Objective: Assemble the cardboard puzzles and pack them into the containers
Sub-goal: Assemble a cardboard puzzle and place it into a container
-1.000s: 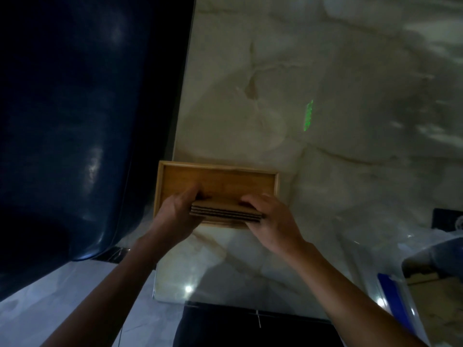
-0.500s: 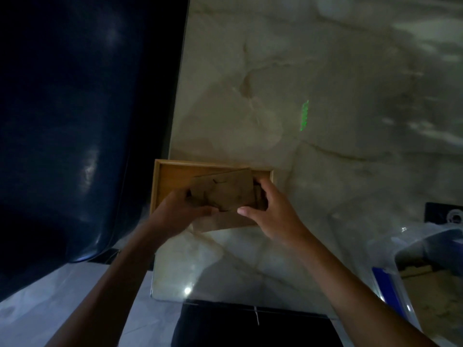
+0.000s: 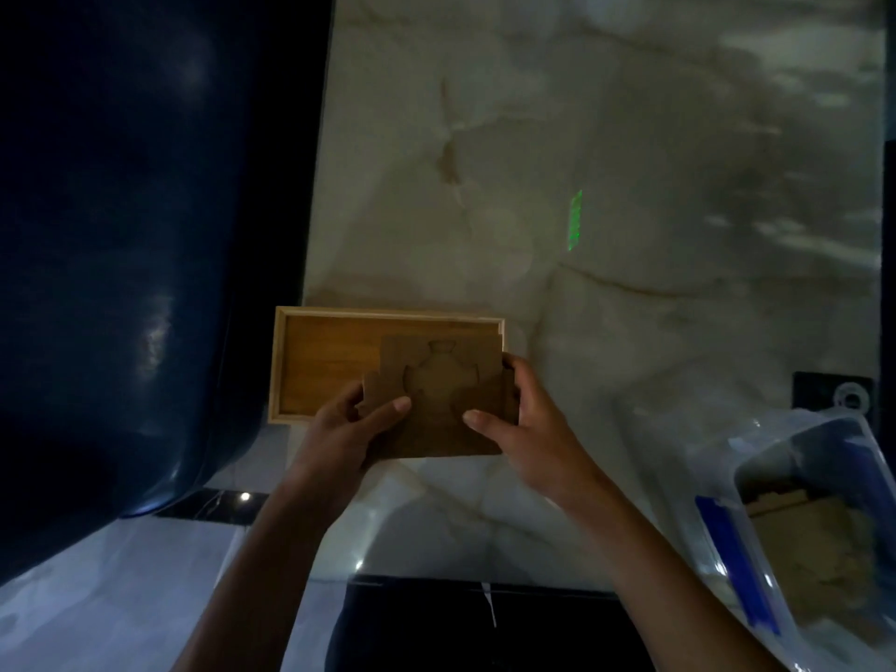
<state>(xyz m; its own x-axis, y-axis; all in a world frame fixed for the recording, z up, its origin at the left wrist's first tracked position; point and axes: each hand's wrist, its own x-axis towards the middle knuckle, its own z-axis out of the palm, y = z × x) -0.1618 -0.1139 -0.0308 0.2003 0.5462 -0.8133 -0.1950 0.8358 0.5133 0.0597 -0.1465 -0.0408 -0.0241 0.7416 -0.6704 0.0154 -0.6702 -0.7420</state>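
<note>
A stack of brown cardboard puzzle boards [image 3: 439, 390], its top face showing interlocking cut lines, is held flat between both hands over the near right part of a shallow wooden tray [image 3: 329, 366]. My left hand [image 3: 349, 429] grips the stack's left edge with the thumb on top. My right hand [image 3: 521, 419] grips the right edge, thumb on top as well. The tray lies on the marble table [image 3: 606, 235] near its left edge, and its left half shows a bare wooden floor.
A dark blue glossy seat [image 3: 121, 235] fills the left side. At the lower right stands a clear plastic container [image 3: 814, 516] with blue parts and cardboard pieces inside. A green light spot [image 3: 575, 220] lies on the table. The table's near edge runs just below my forearms.
The stack was held edge-on over the tray; it has been tilted up so its top face shows, and it now sits toward the tray's right side.
</note>
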